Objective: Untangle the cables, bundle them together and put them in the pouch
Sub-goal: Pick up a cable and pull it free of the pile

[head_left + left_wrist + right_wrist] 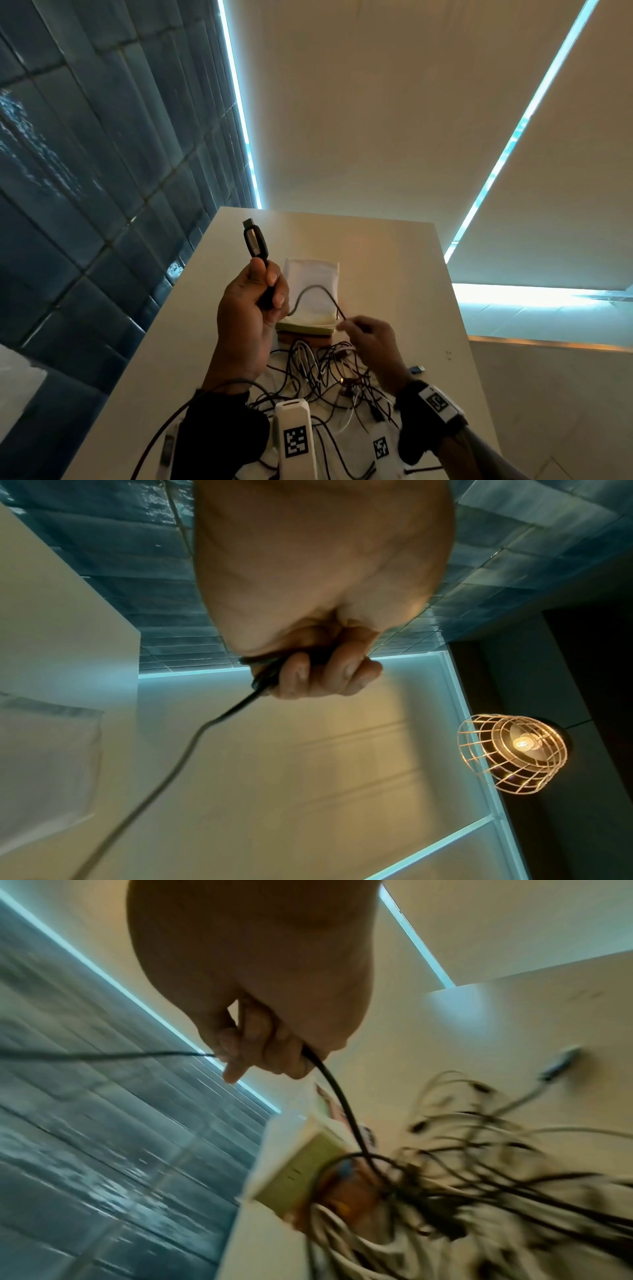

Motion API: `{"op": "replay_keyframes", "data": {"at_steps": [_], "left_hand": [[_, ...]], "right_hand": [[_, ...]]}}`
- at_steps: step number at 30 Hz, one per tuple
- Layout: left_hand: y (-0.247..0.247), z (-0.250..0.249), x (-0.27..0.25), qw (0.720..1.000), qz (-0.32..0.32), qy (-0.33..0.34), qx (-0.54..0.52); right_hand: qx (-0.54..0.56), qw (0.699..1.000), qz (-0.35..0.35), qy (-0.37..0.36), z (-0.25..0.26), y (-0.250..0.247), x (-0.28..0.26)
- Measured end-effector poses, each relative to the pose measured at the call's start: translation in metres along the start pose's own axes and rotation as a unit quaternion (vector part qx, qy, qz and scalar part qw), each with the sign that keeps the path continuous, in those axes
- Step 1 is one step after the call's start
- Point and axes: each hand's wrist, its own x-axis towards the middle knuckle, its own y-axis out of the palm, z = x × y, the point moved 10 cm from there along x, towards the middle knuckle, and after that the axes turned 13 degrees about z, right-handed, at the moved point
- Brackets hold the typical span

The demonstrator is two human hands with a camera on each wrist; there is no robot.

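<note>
My left hand (265, 291) is raised above the table and grips a black cable just below its USB plug (254, 241), which points upward. That same black cable (315, 291) arcs to the right into my right hand (356, 327), which pinches it between fingers and thumb. In the left wrist view the left hand (318, 674) curls round the cable (192, 739). In the right wrist view the right hand (260, 1053) holds the cable (339, 1096) running down into the pile. A tangle of black and white cables (329, 380) lies on the table. The white pouch (313, 274) lies behind them.
The white table (394, 267) ends at a blue tiled wall (85, 171) on the left. A green and orange flat object (305, 334) lies under the pouch's near end. A small blue item (416, 369) sits at the right. A caged lamp (514, 753) hangs overhead.
</note>
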Motion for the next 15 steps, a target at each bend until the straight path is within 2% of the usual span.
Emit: {"op": "replay_keyframes", "data": {"at_steps": [4,8,12,15], "left_hand": [[-0.007,0.01,0.001,0.995,-0.034,-0.036,0.092],[-0.007,0.011,0.001,0.992,-0.041,-0.056,0.105],[0.006,0.009,0.003,0.996,0.023,-0.051,-0.07],[0.011,-0.003,0.001,0.989,0.034,-0.016,-0.143]], "right_hand": [[0.065,0.993,0.009,-0.102,0.084,0.002,-0.003],[0.031,0.977,0.107,-0.181,0.142,0.024,-0.022],[0.003,0.966,0.214,-0.143,0.133,0.05,-0.034],[0.014,0.973,0.213,-0.093,0.103,0.052,-0.031]]}}
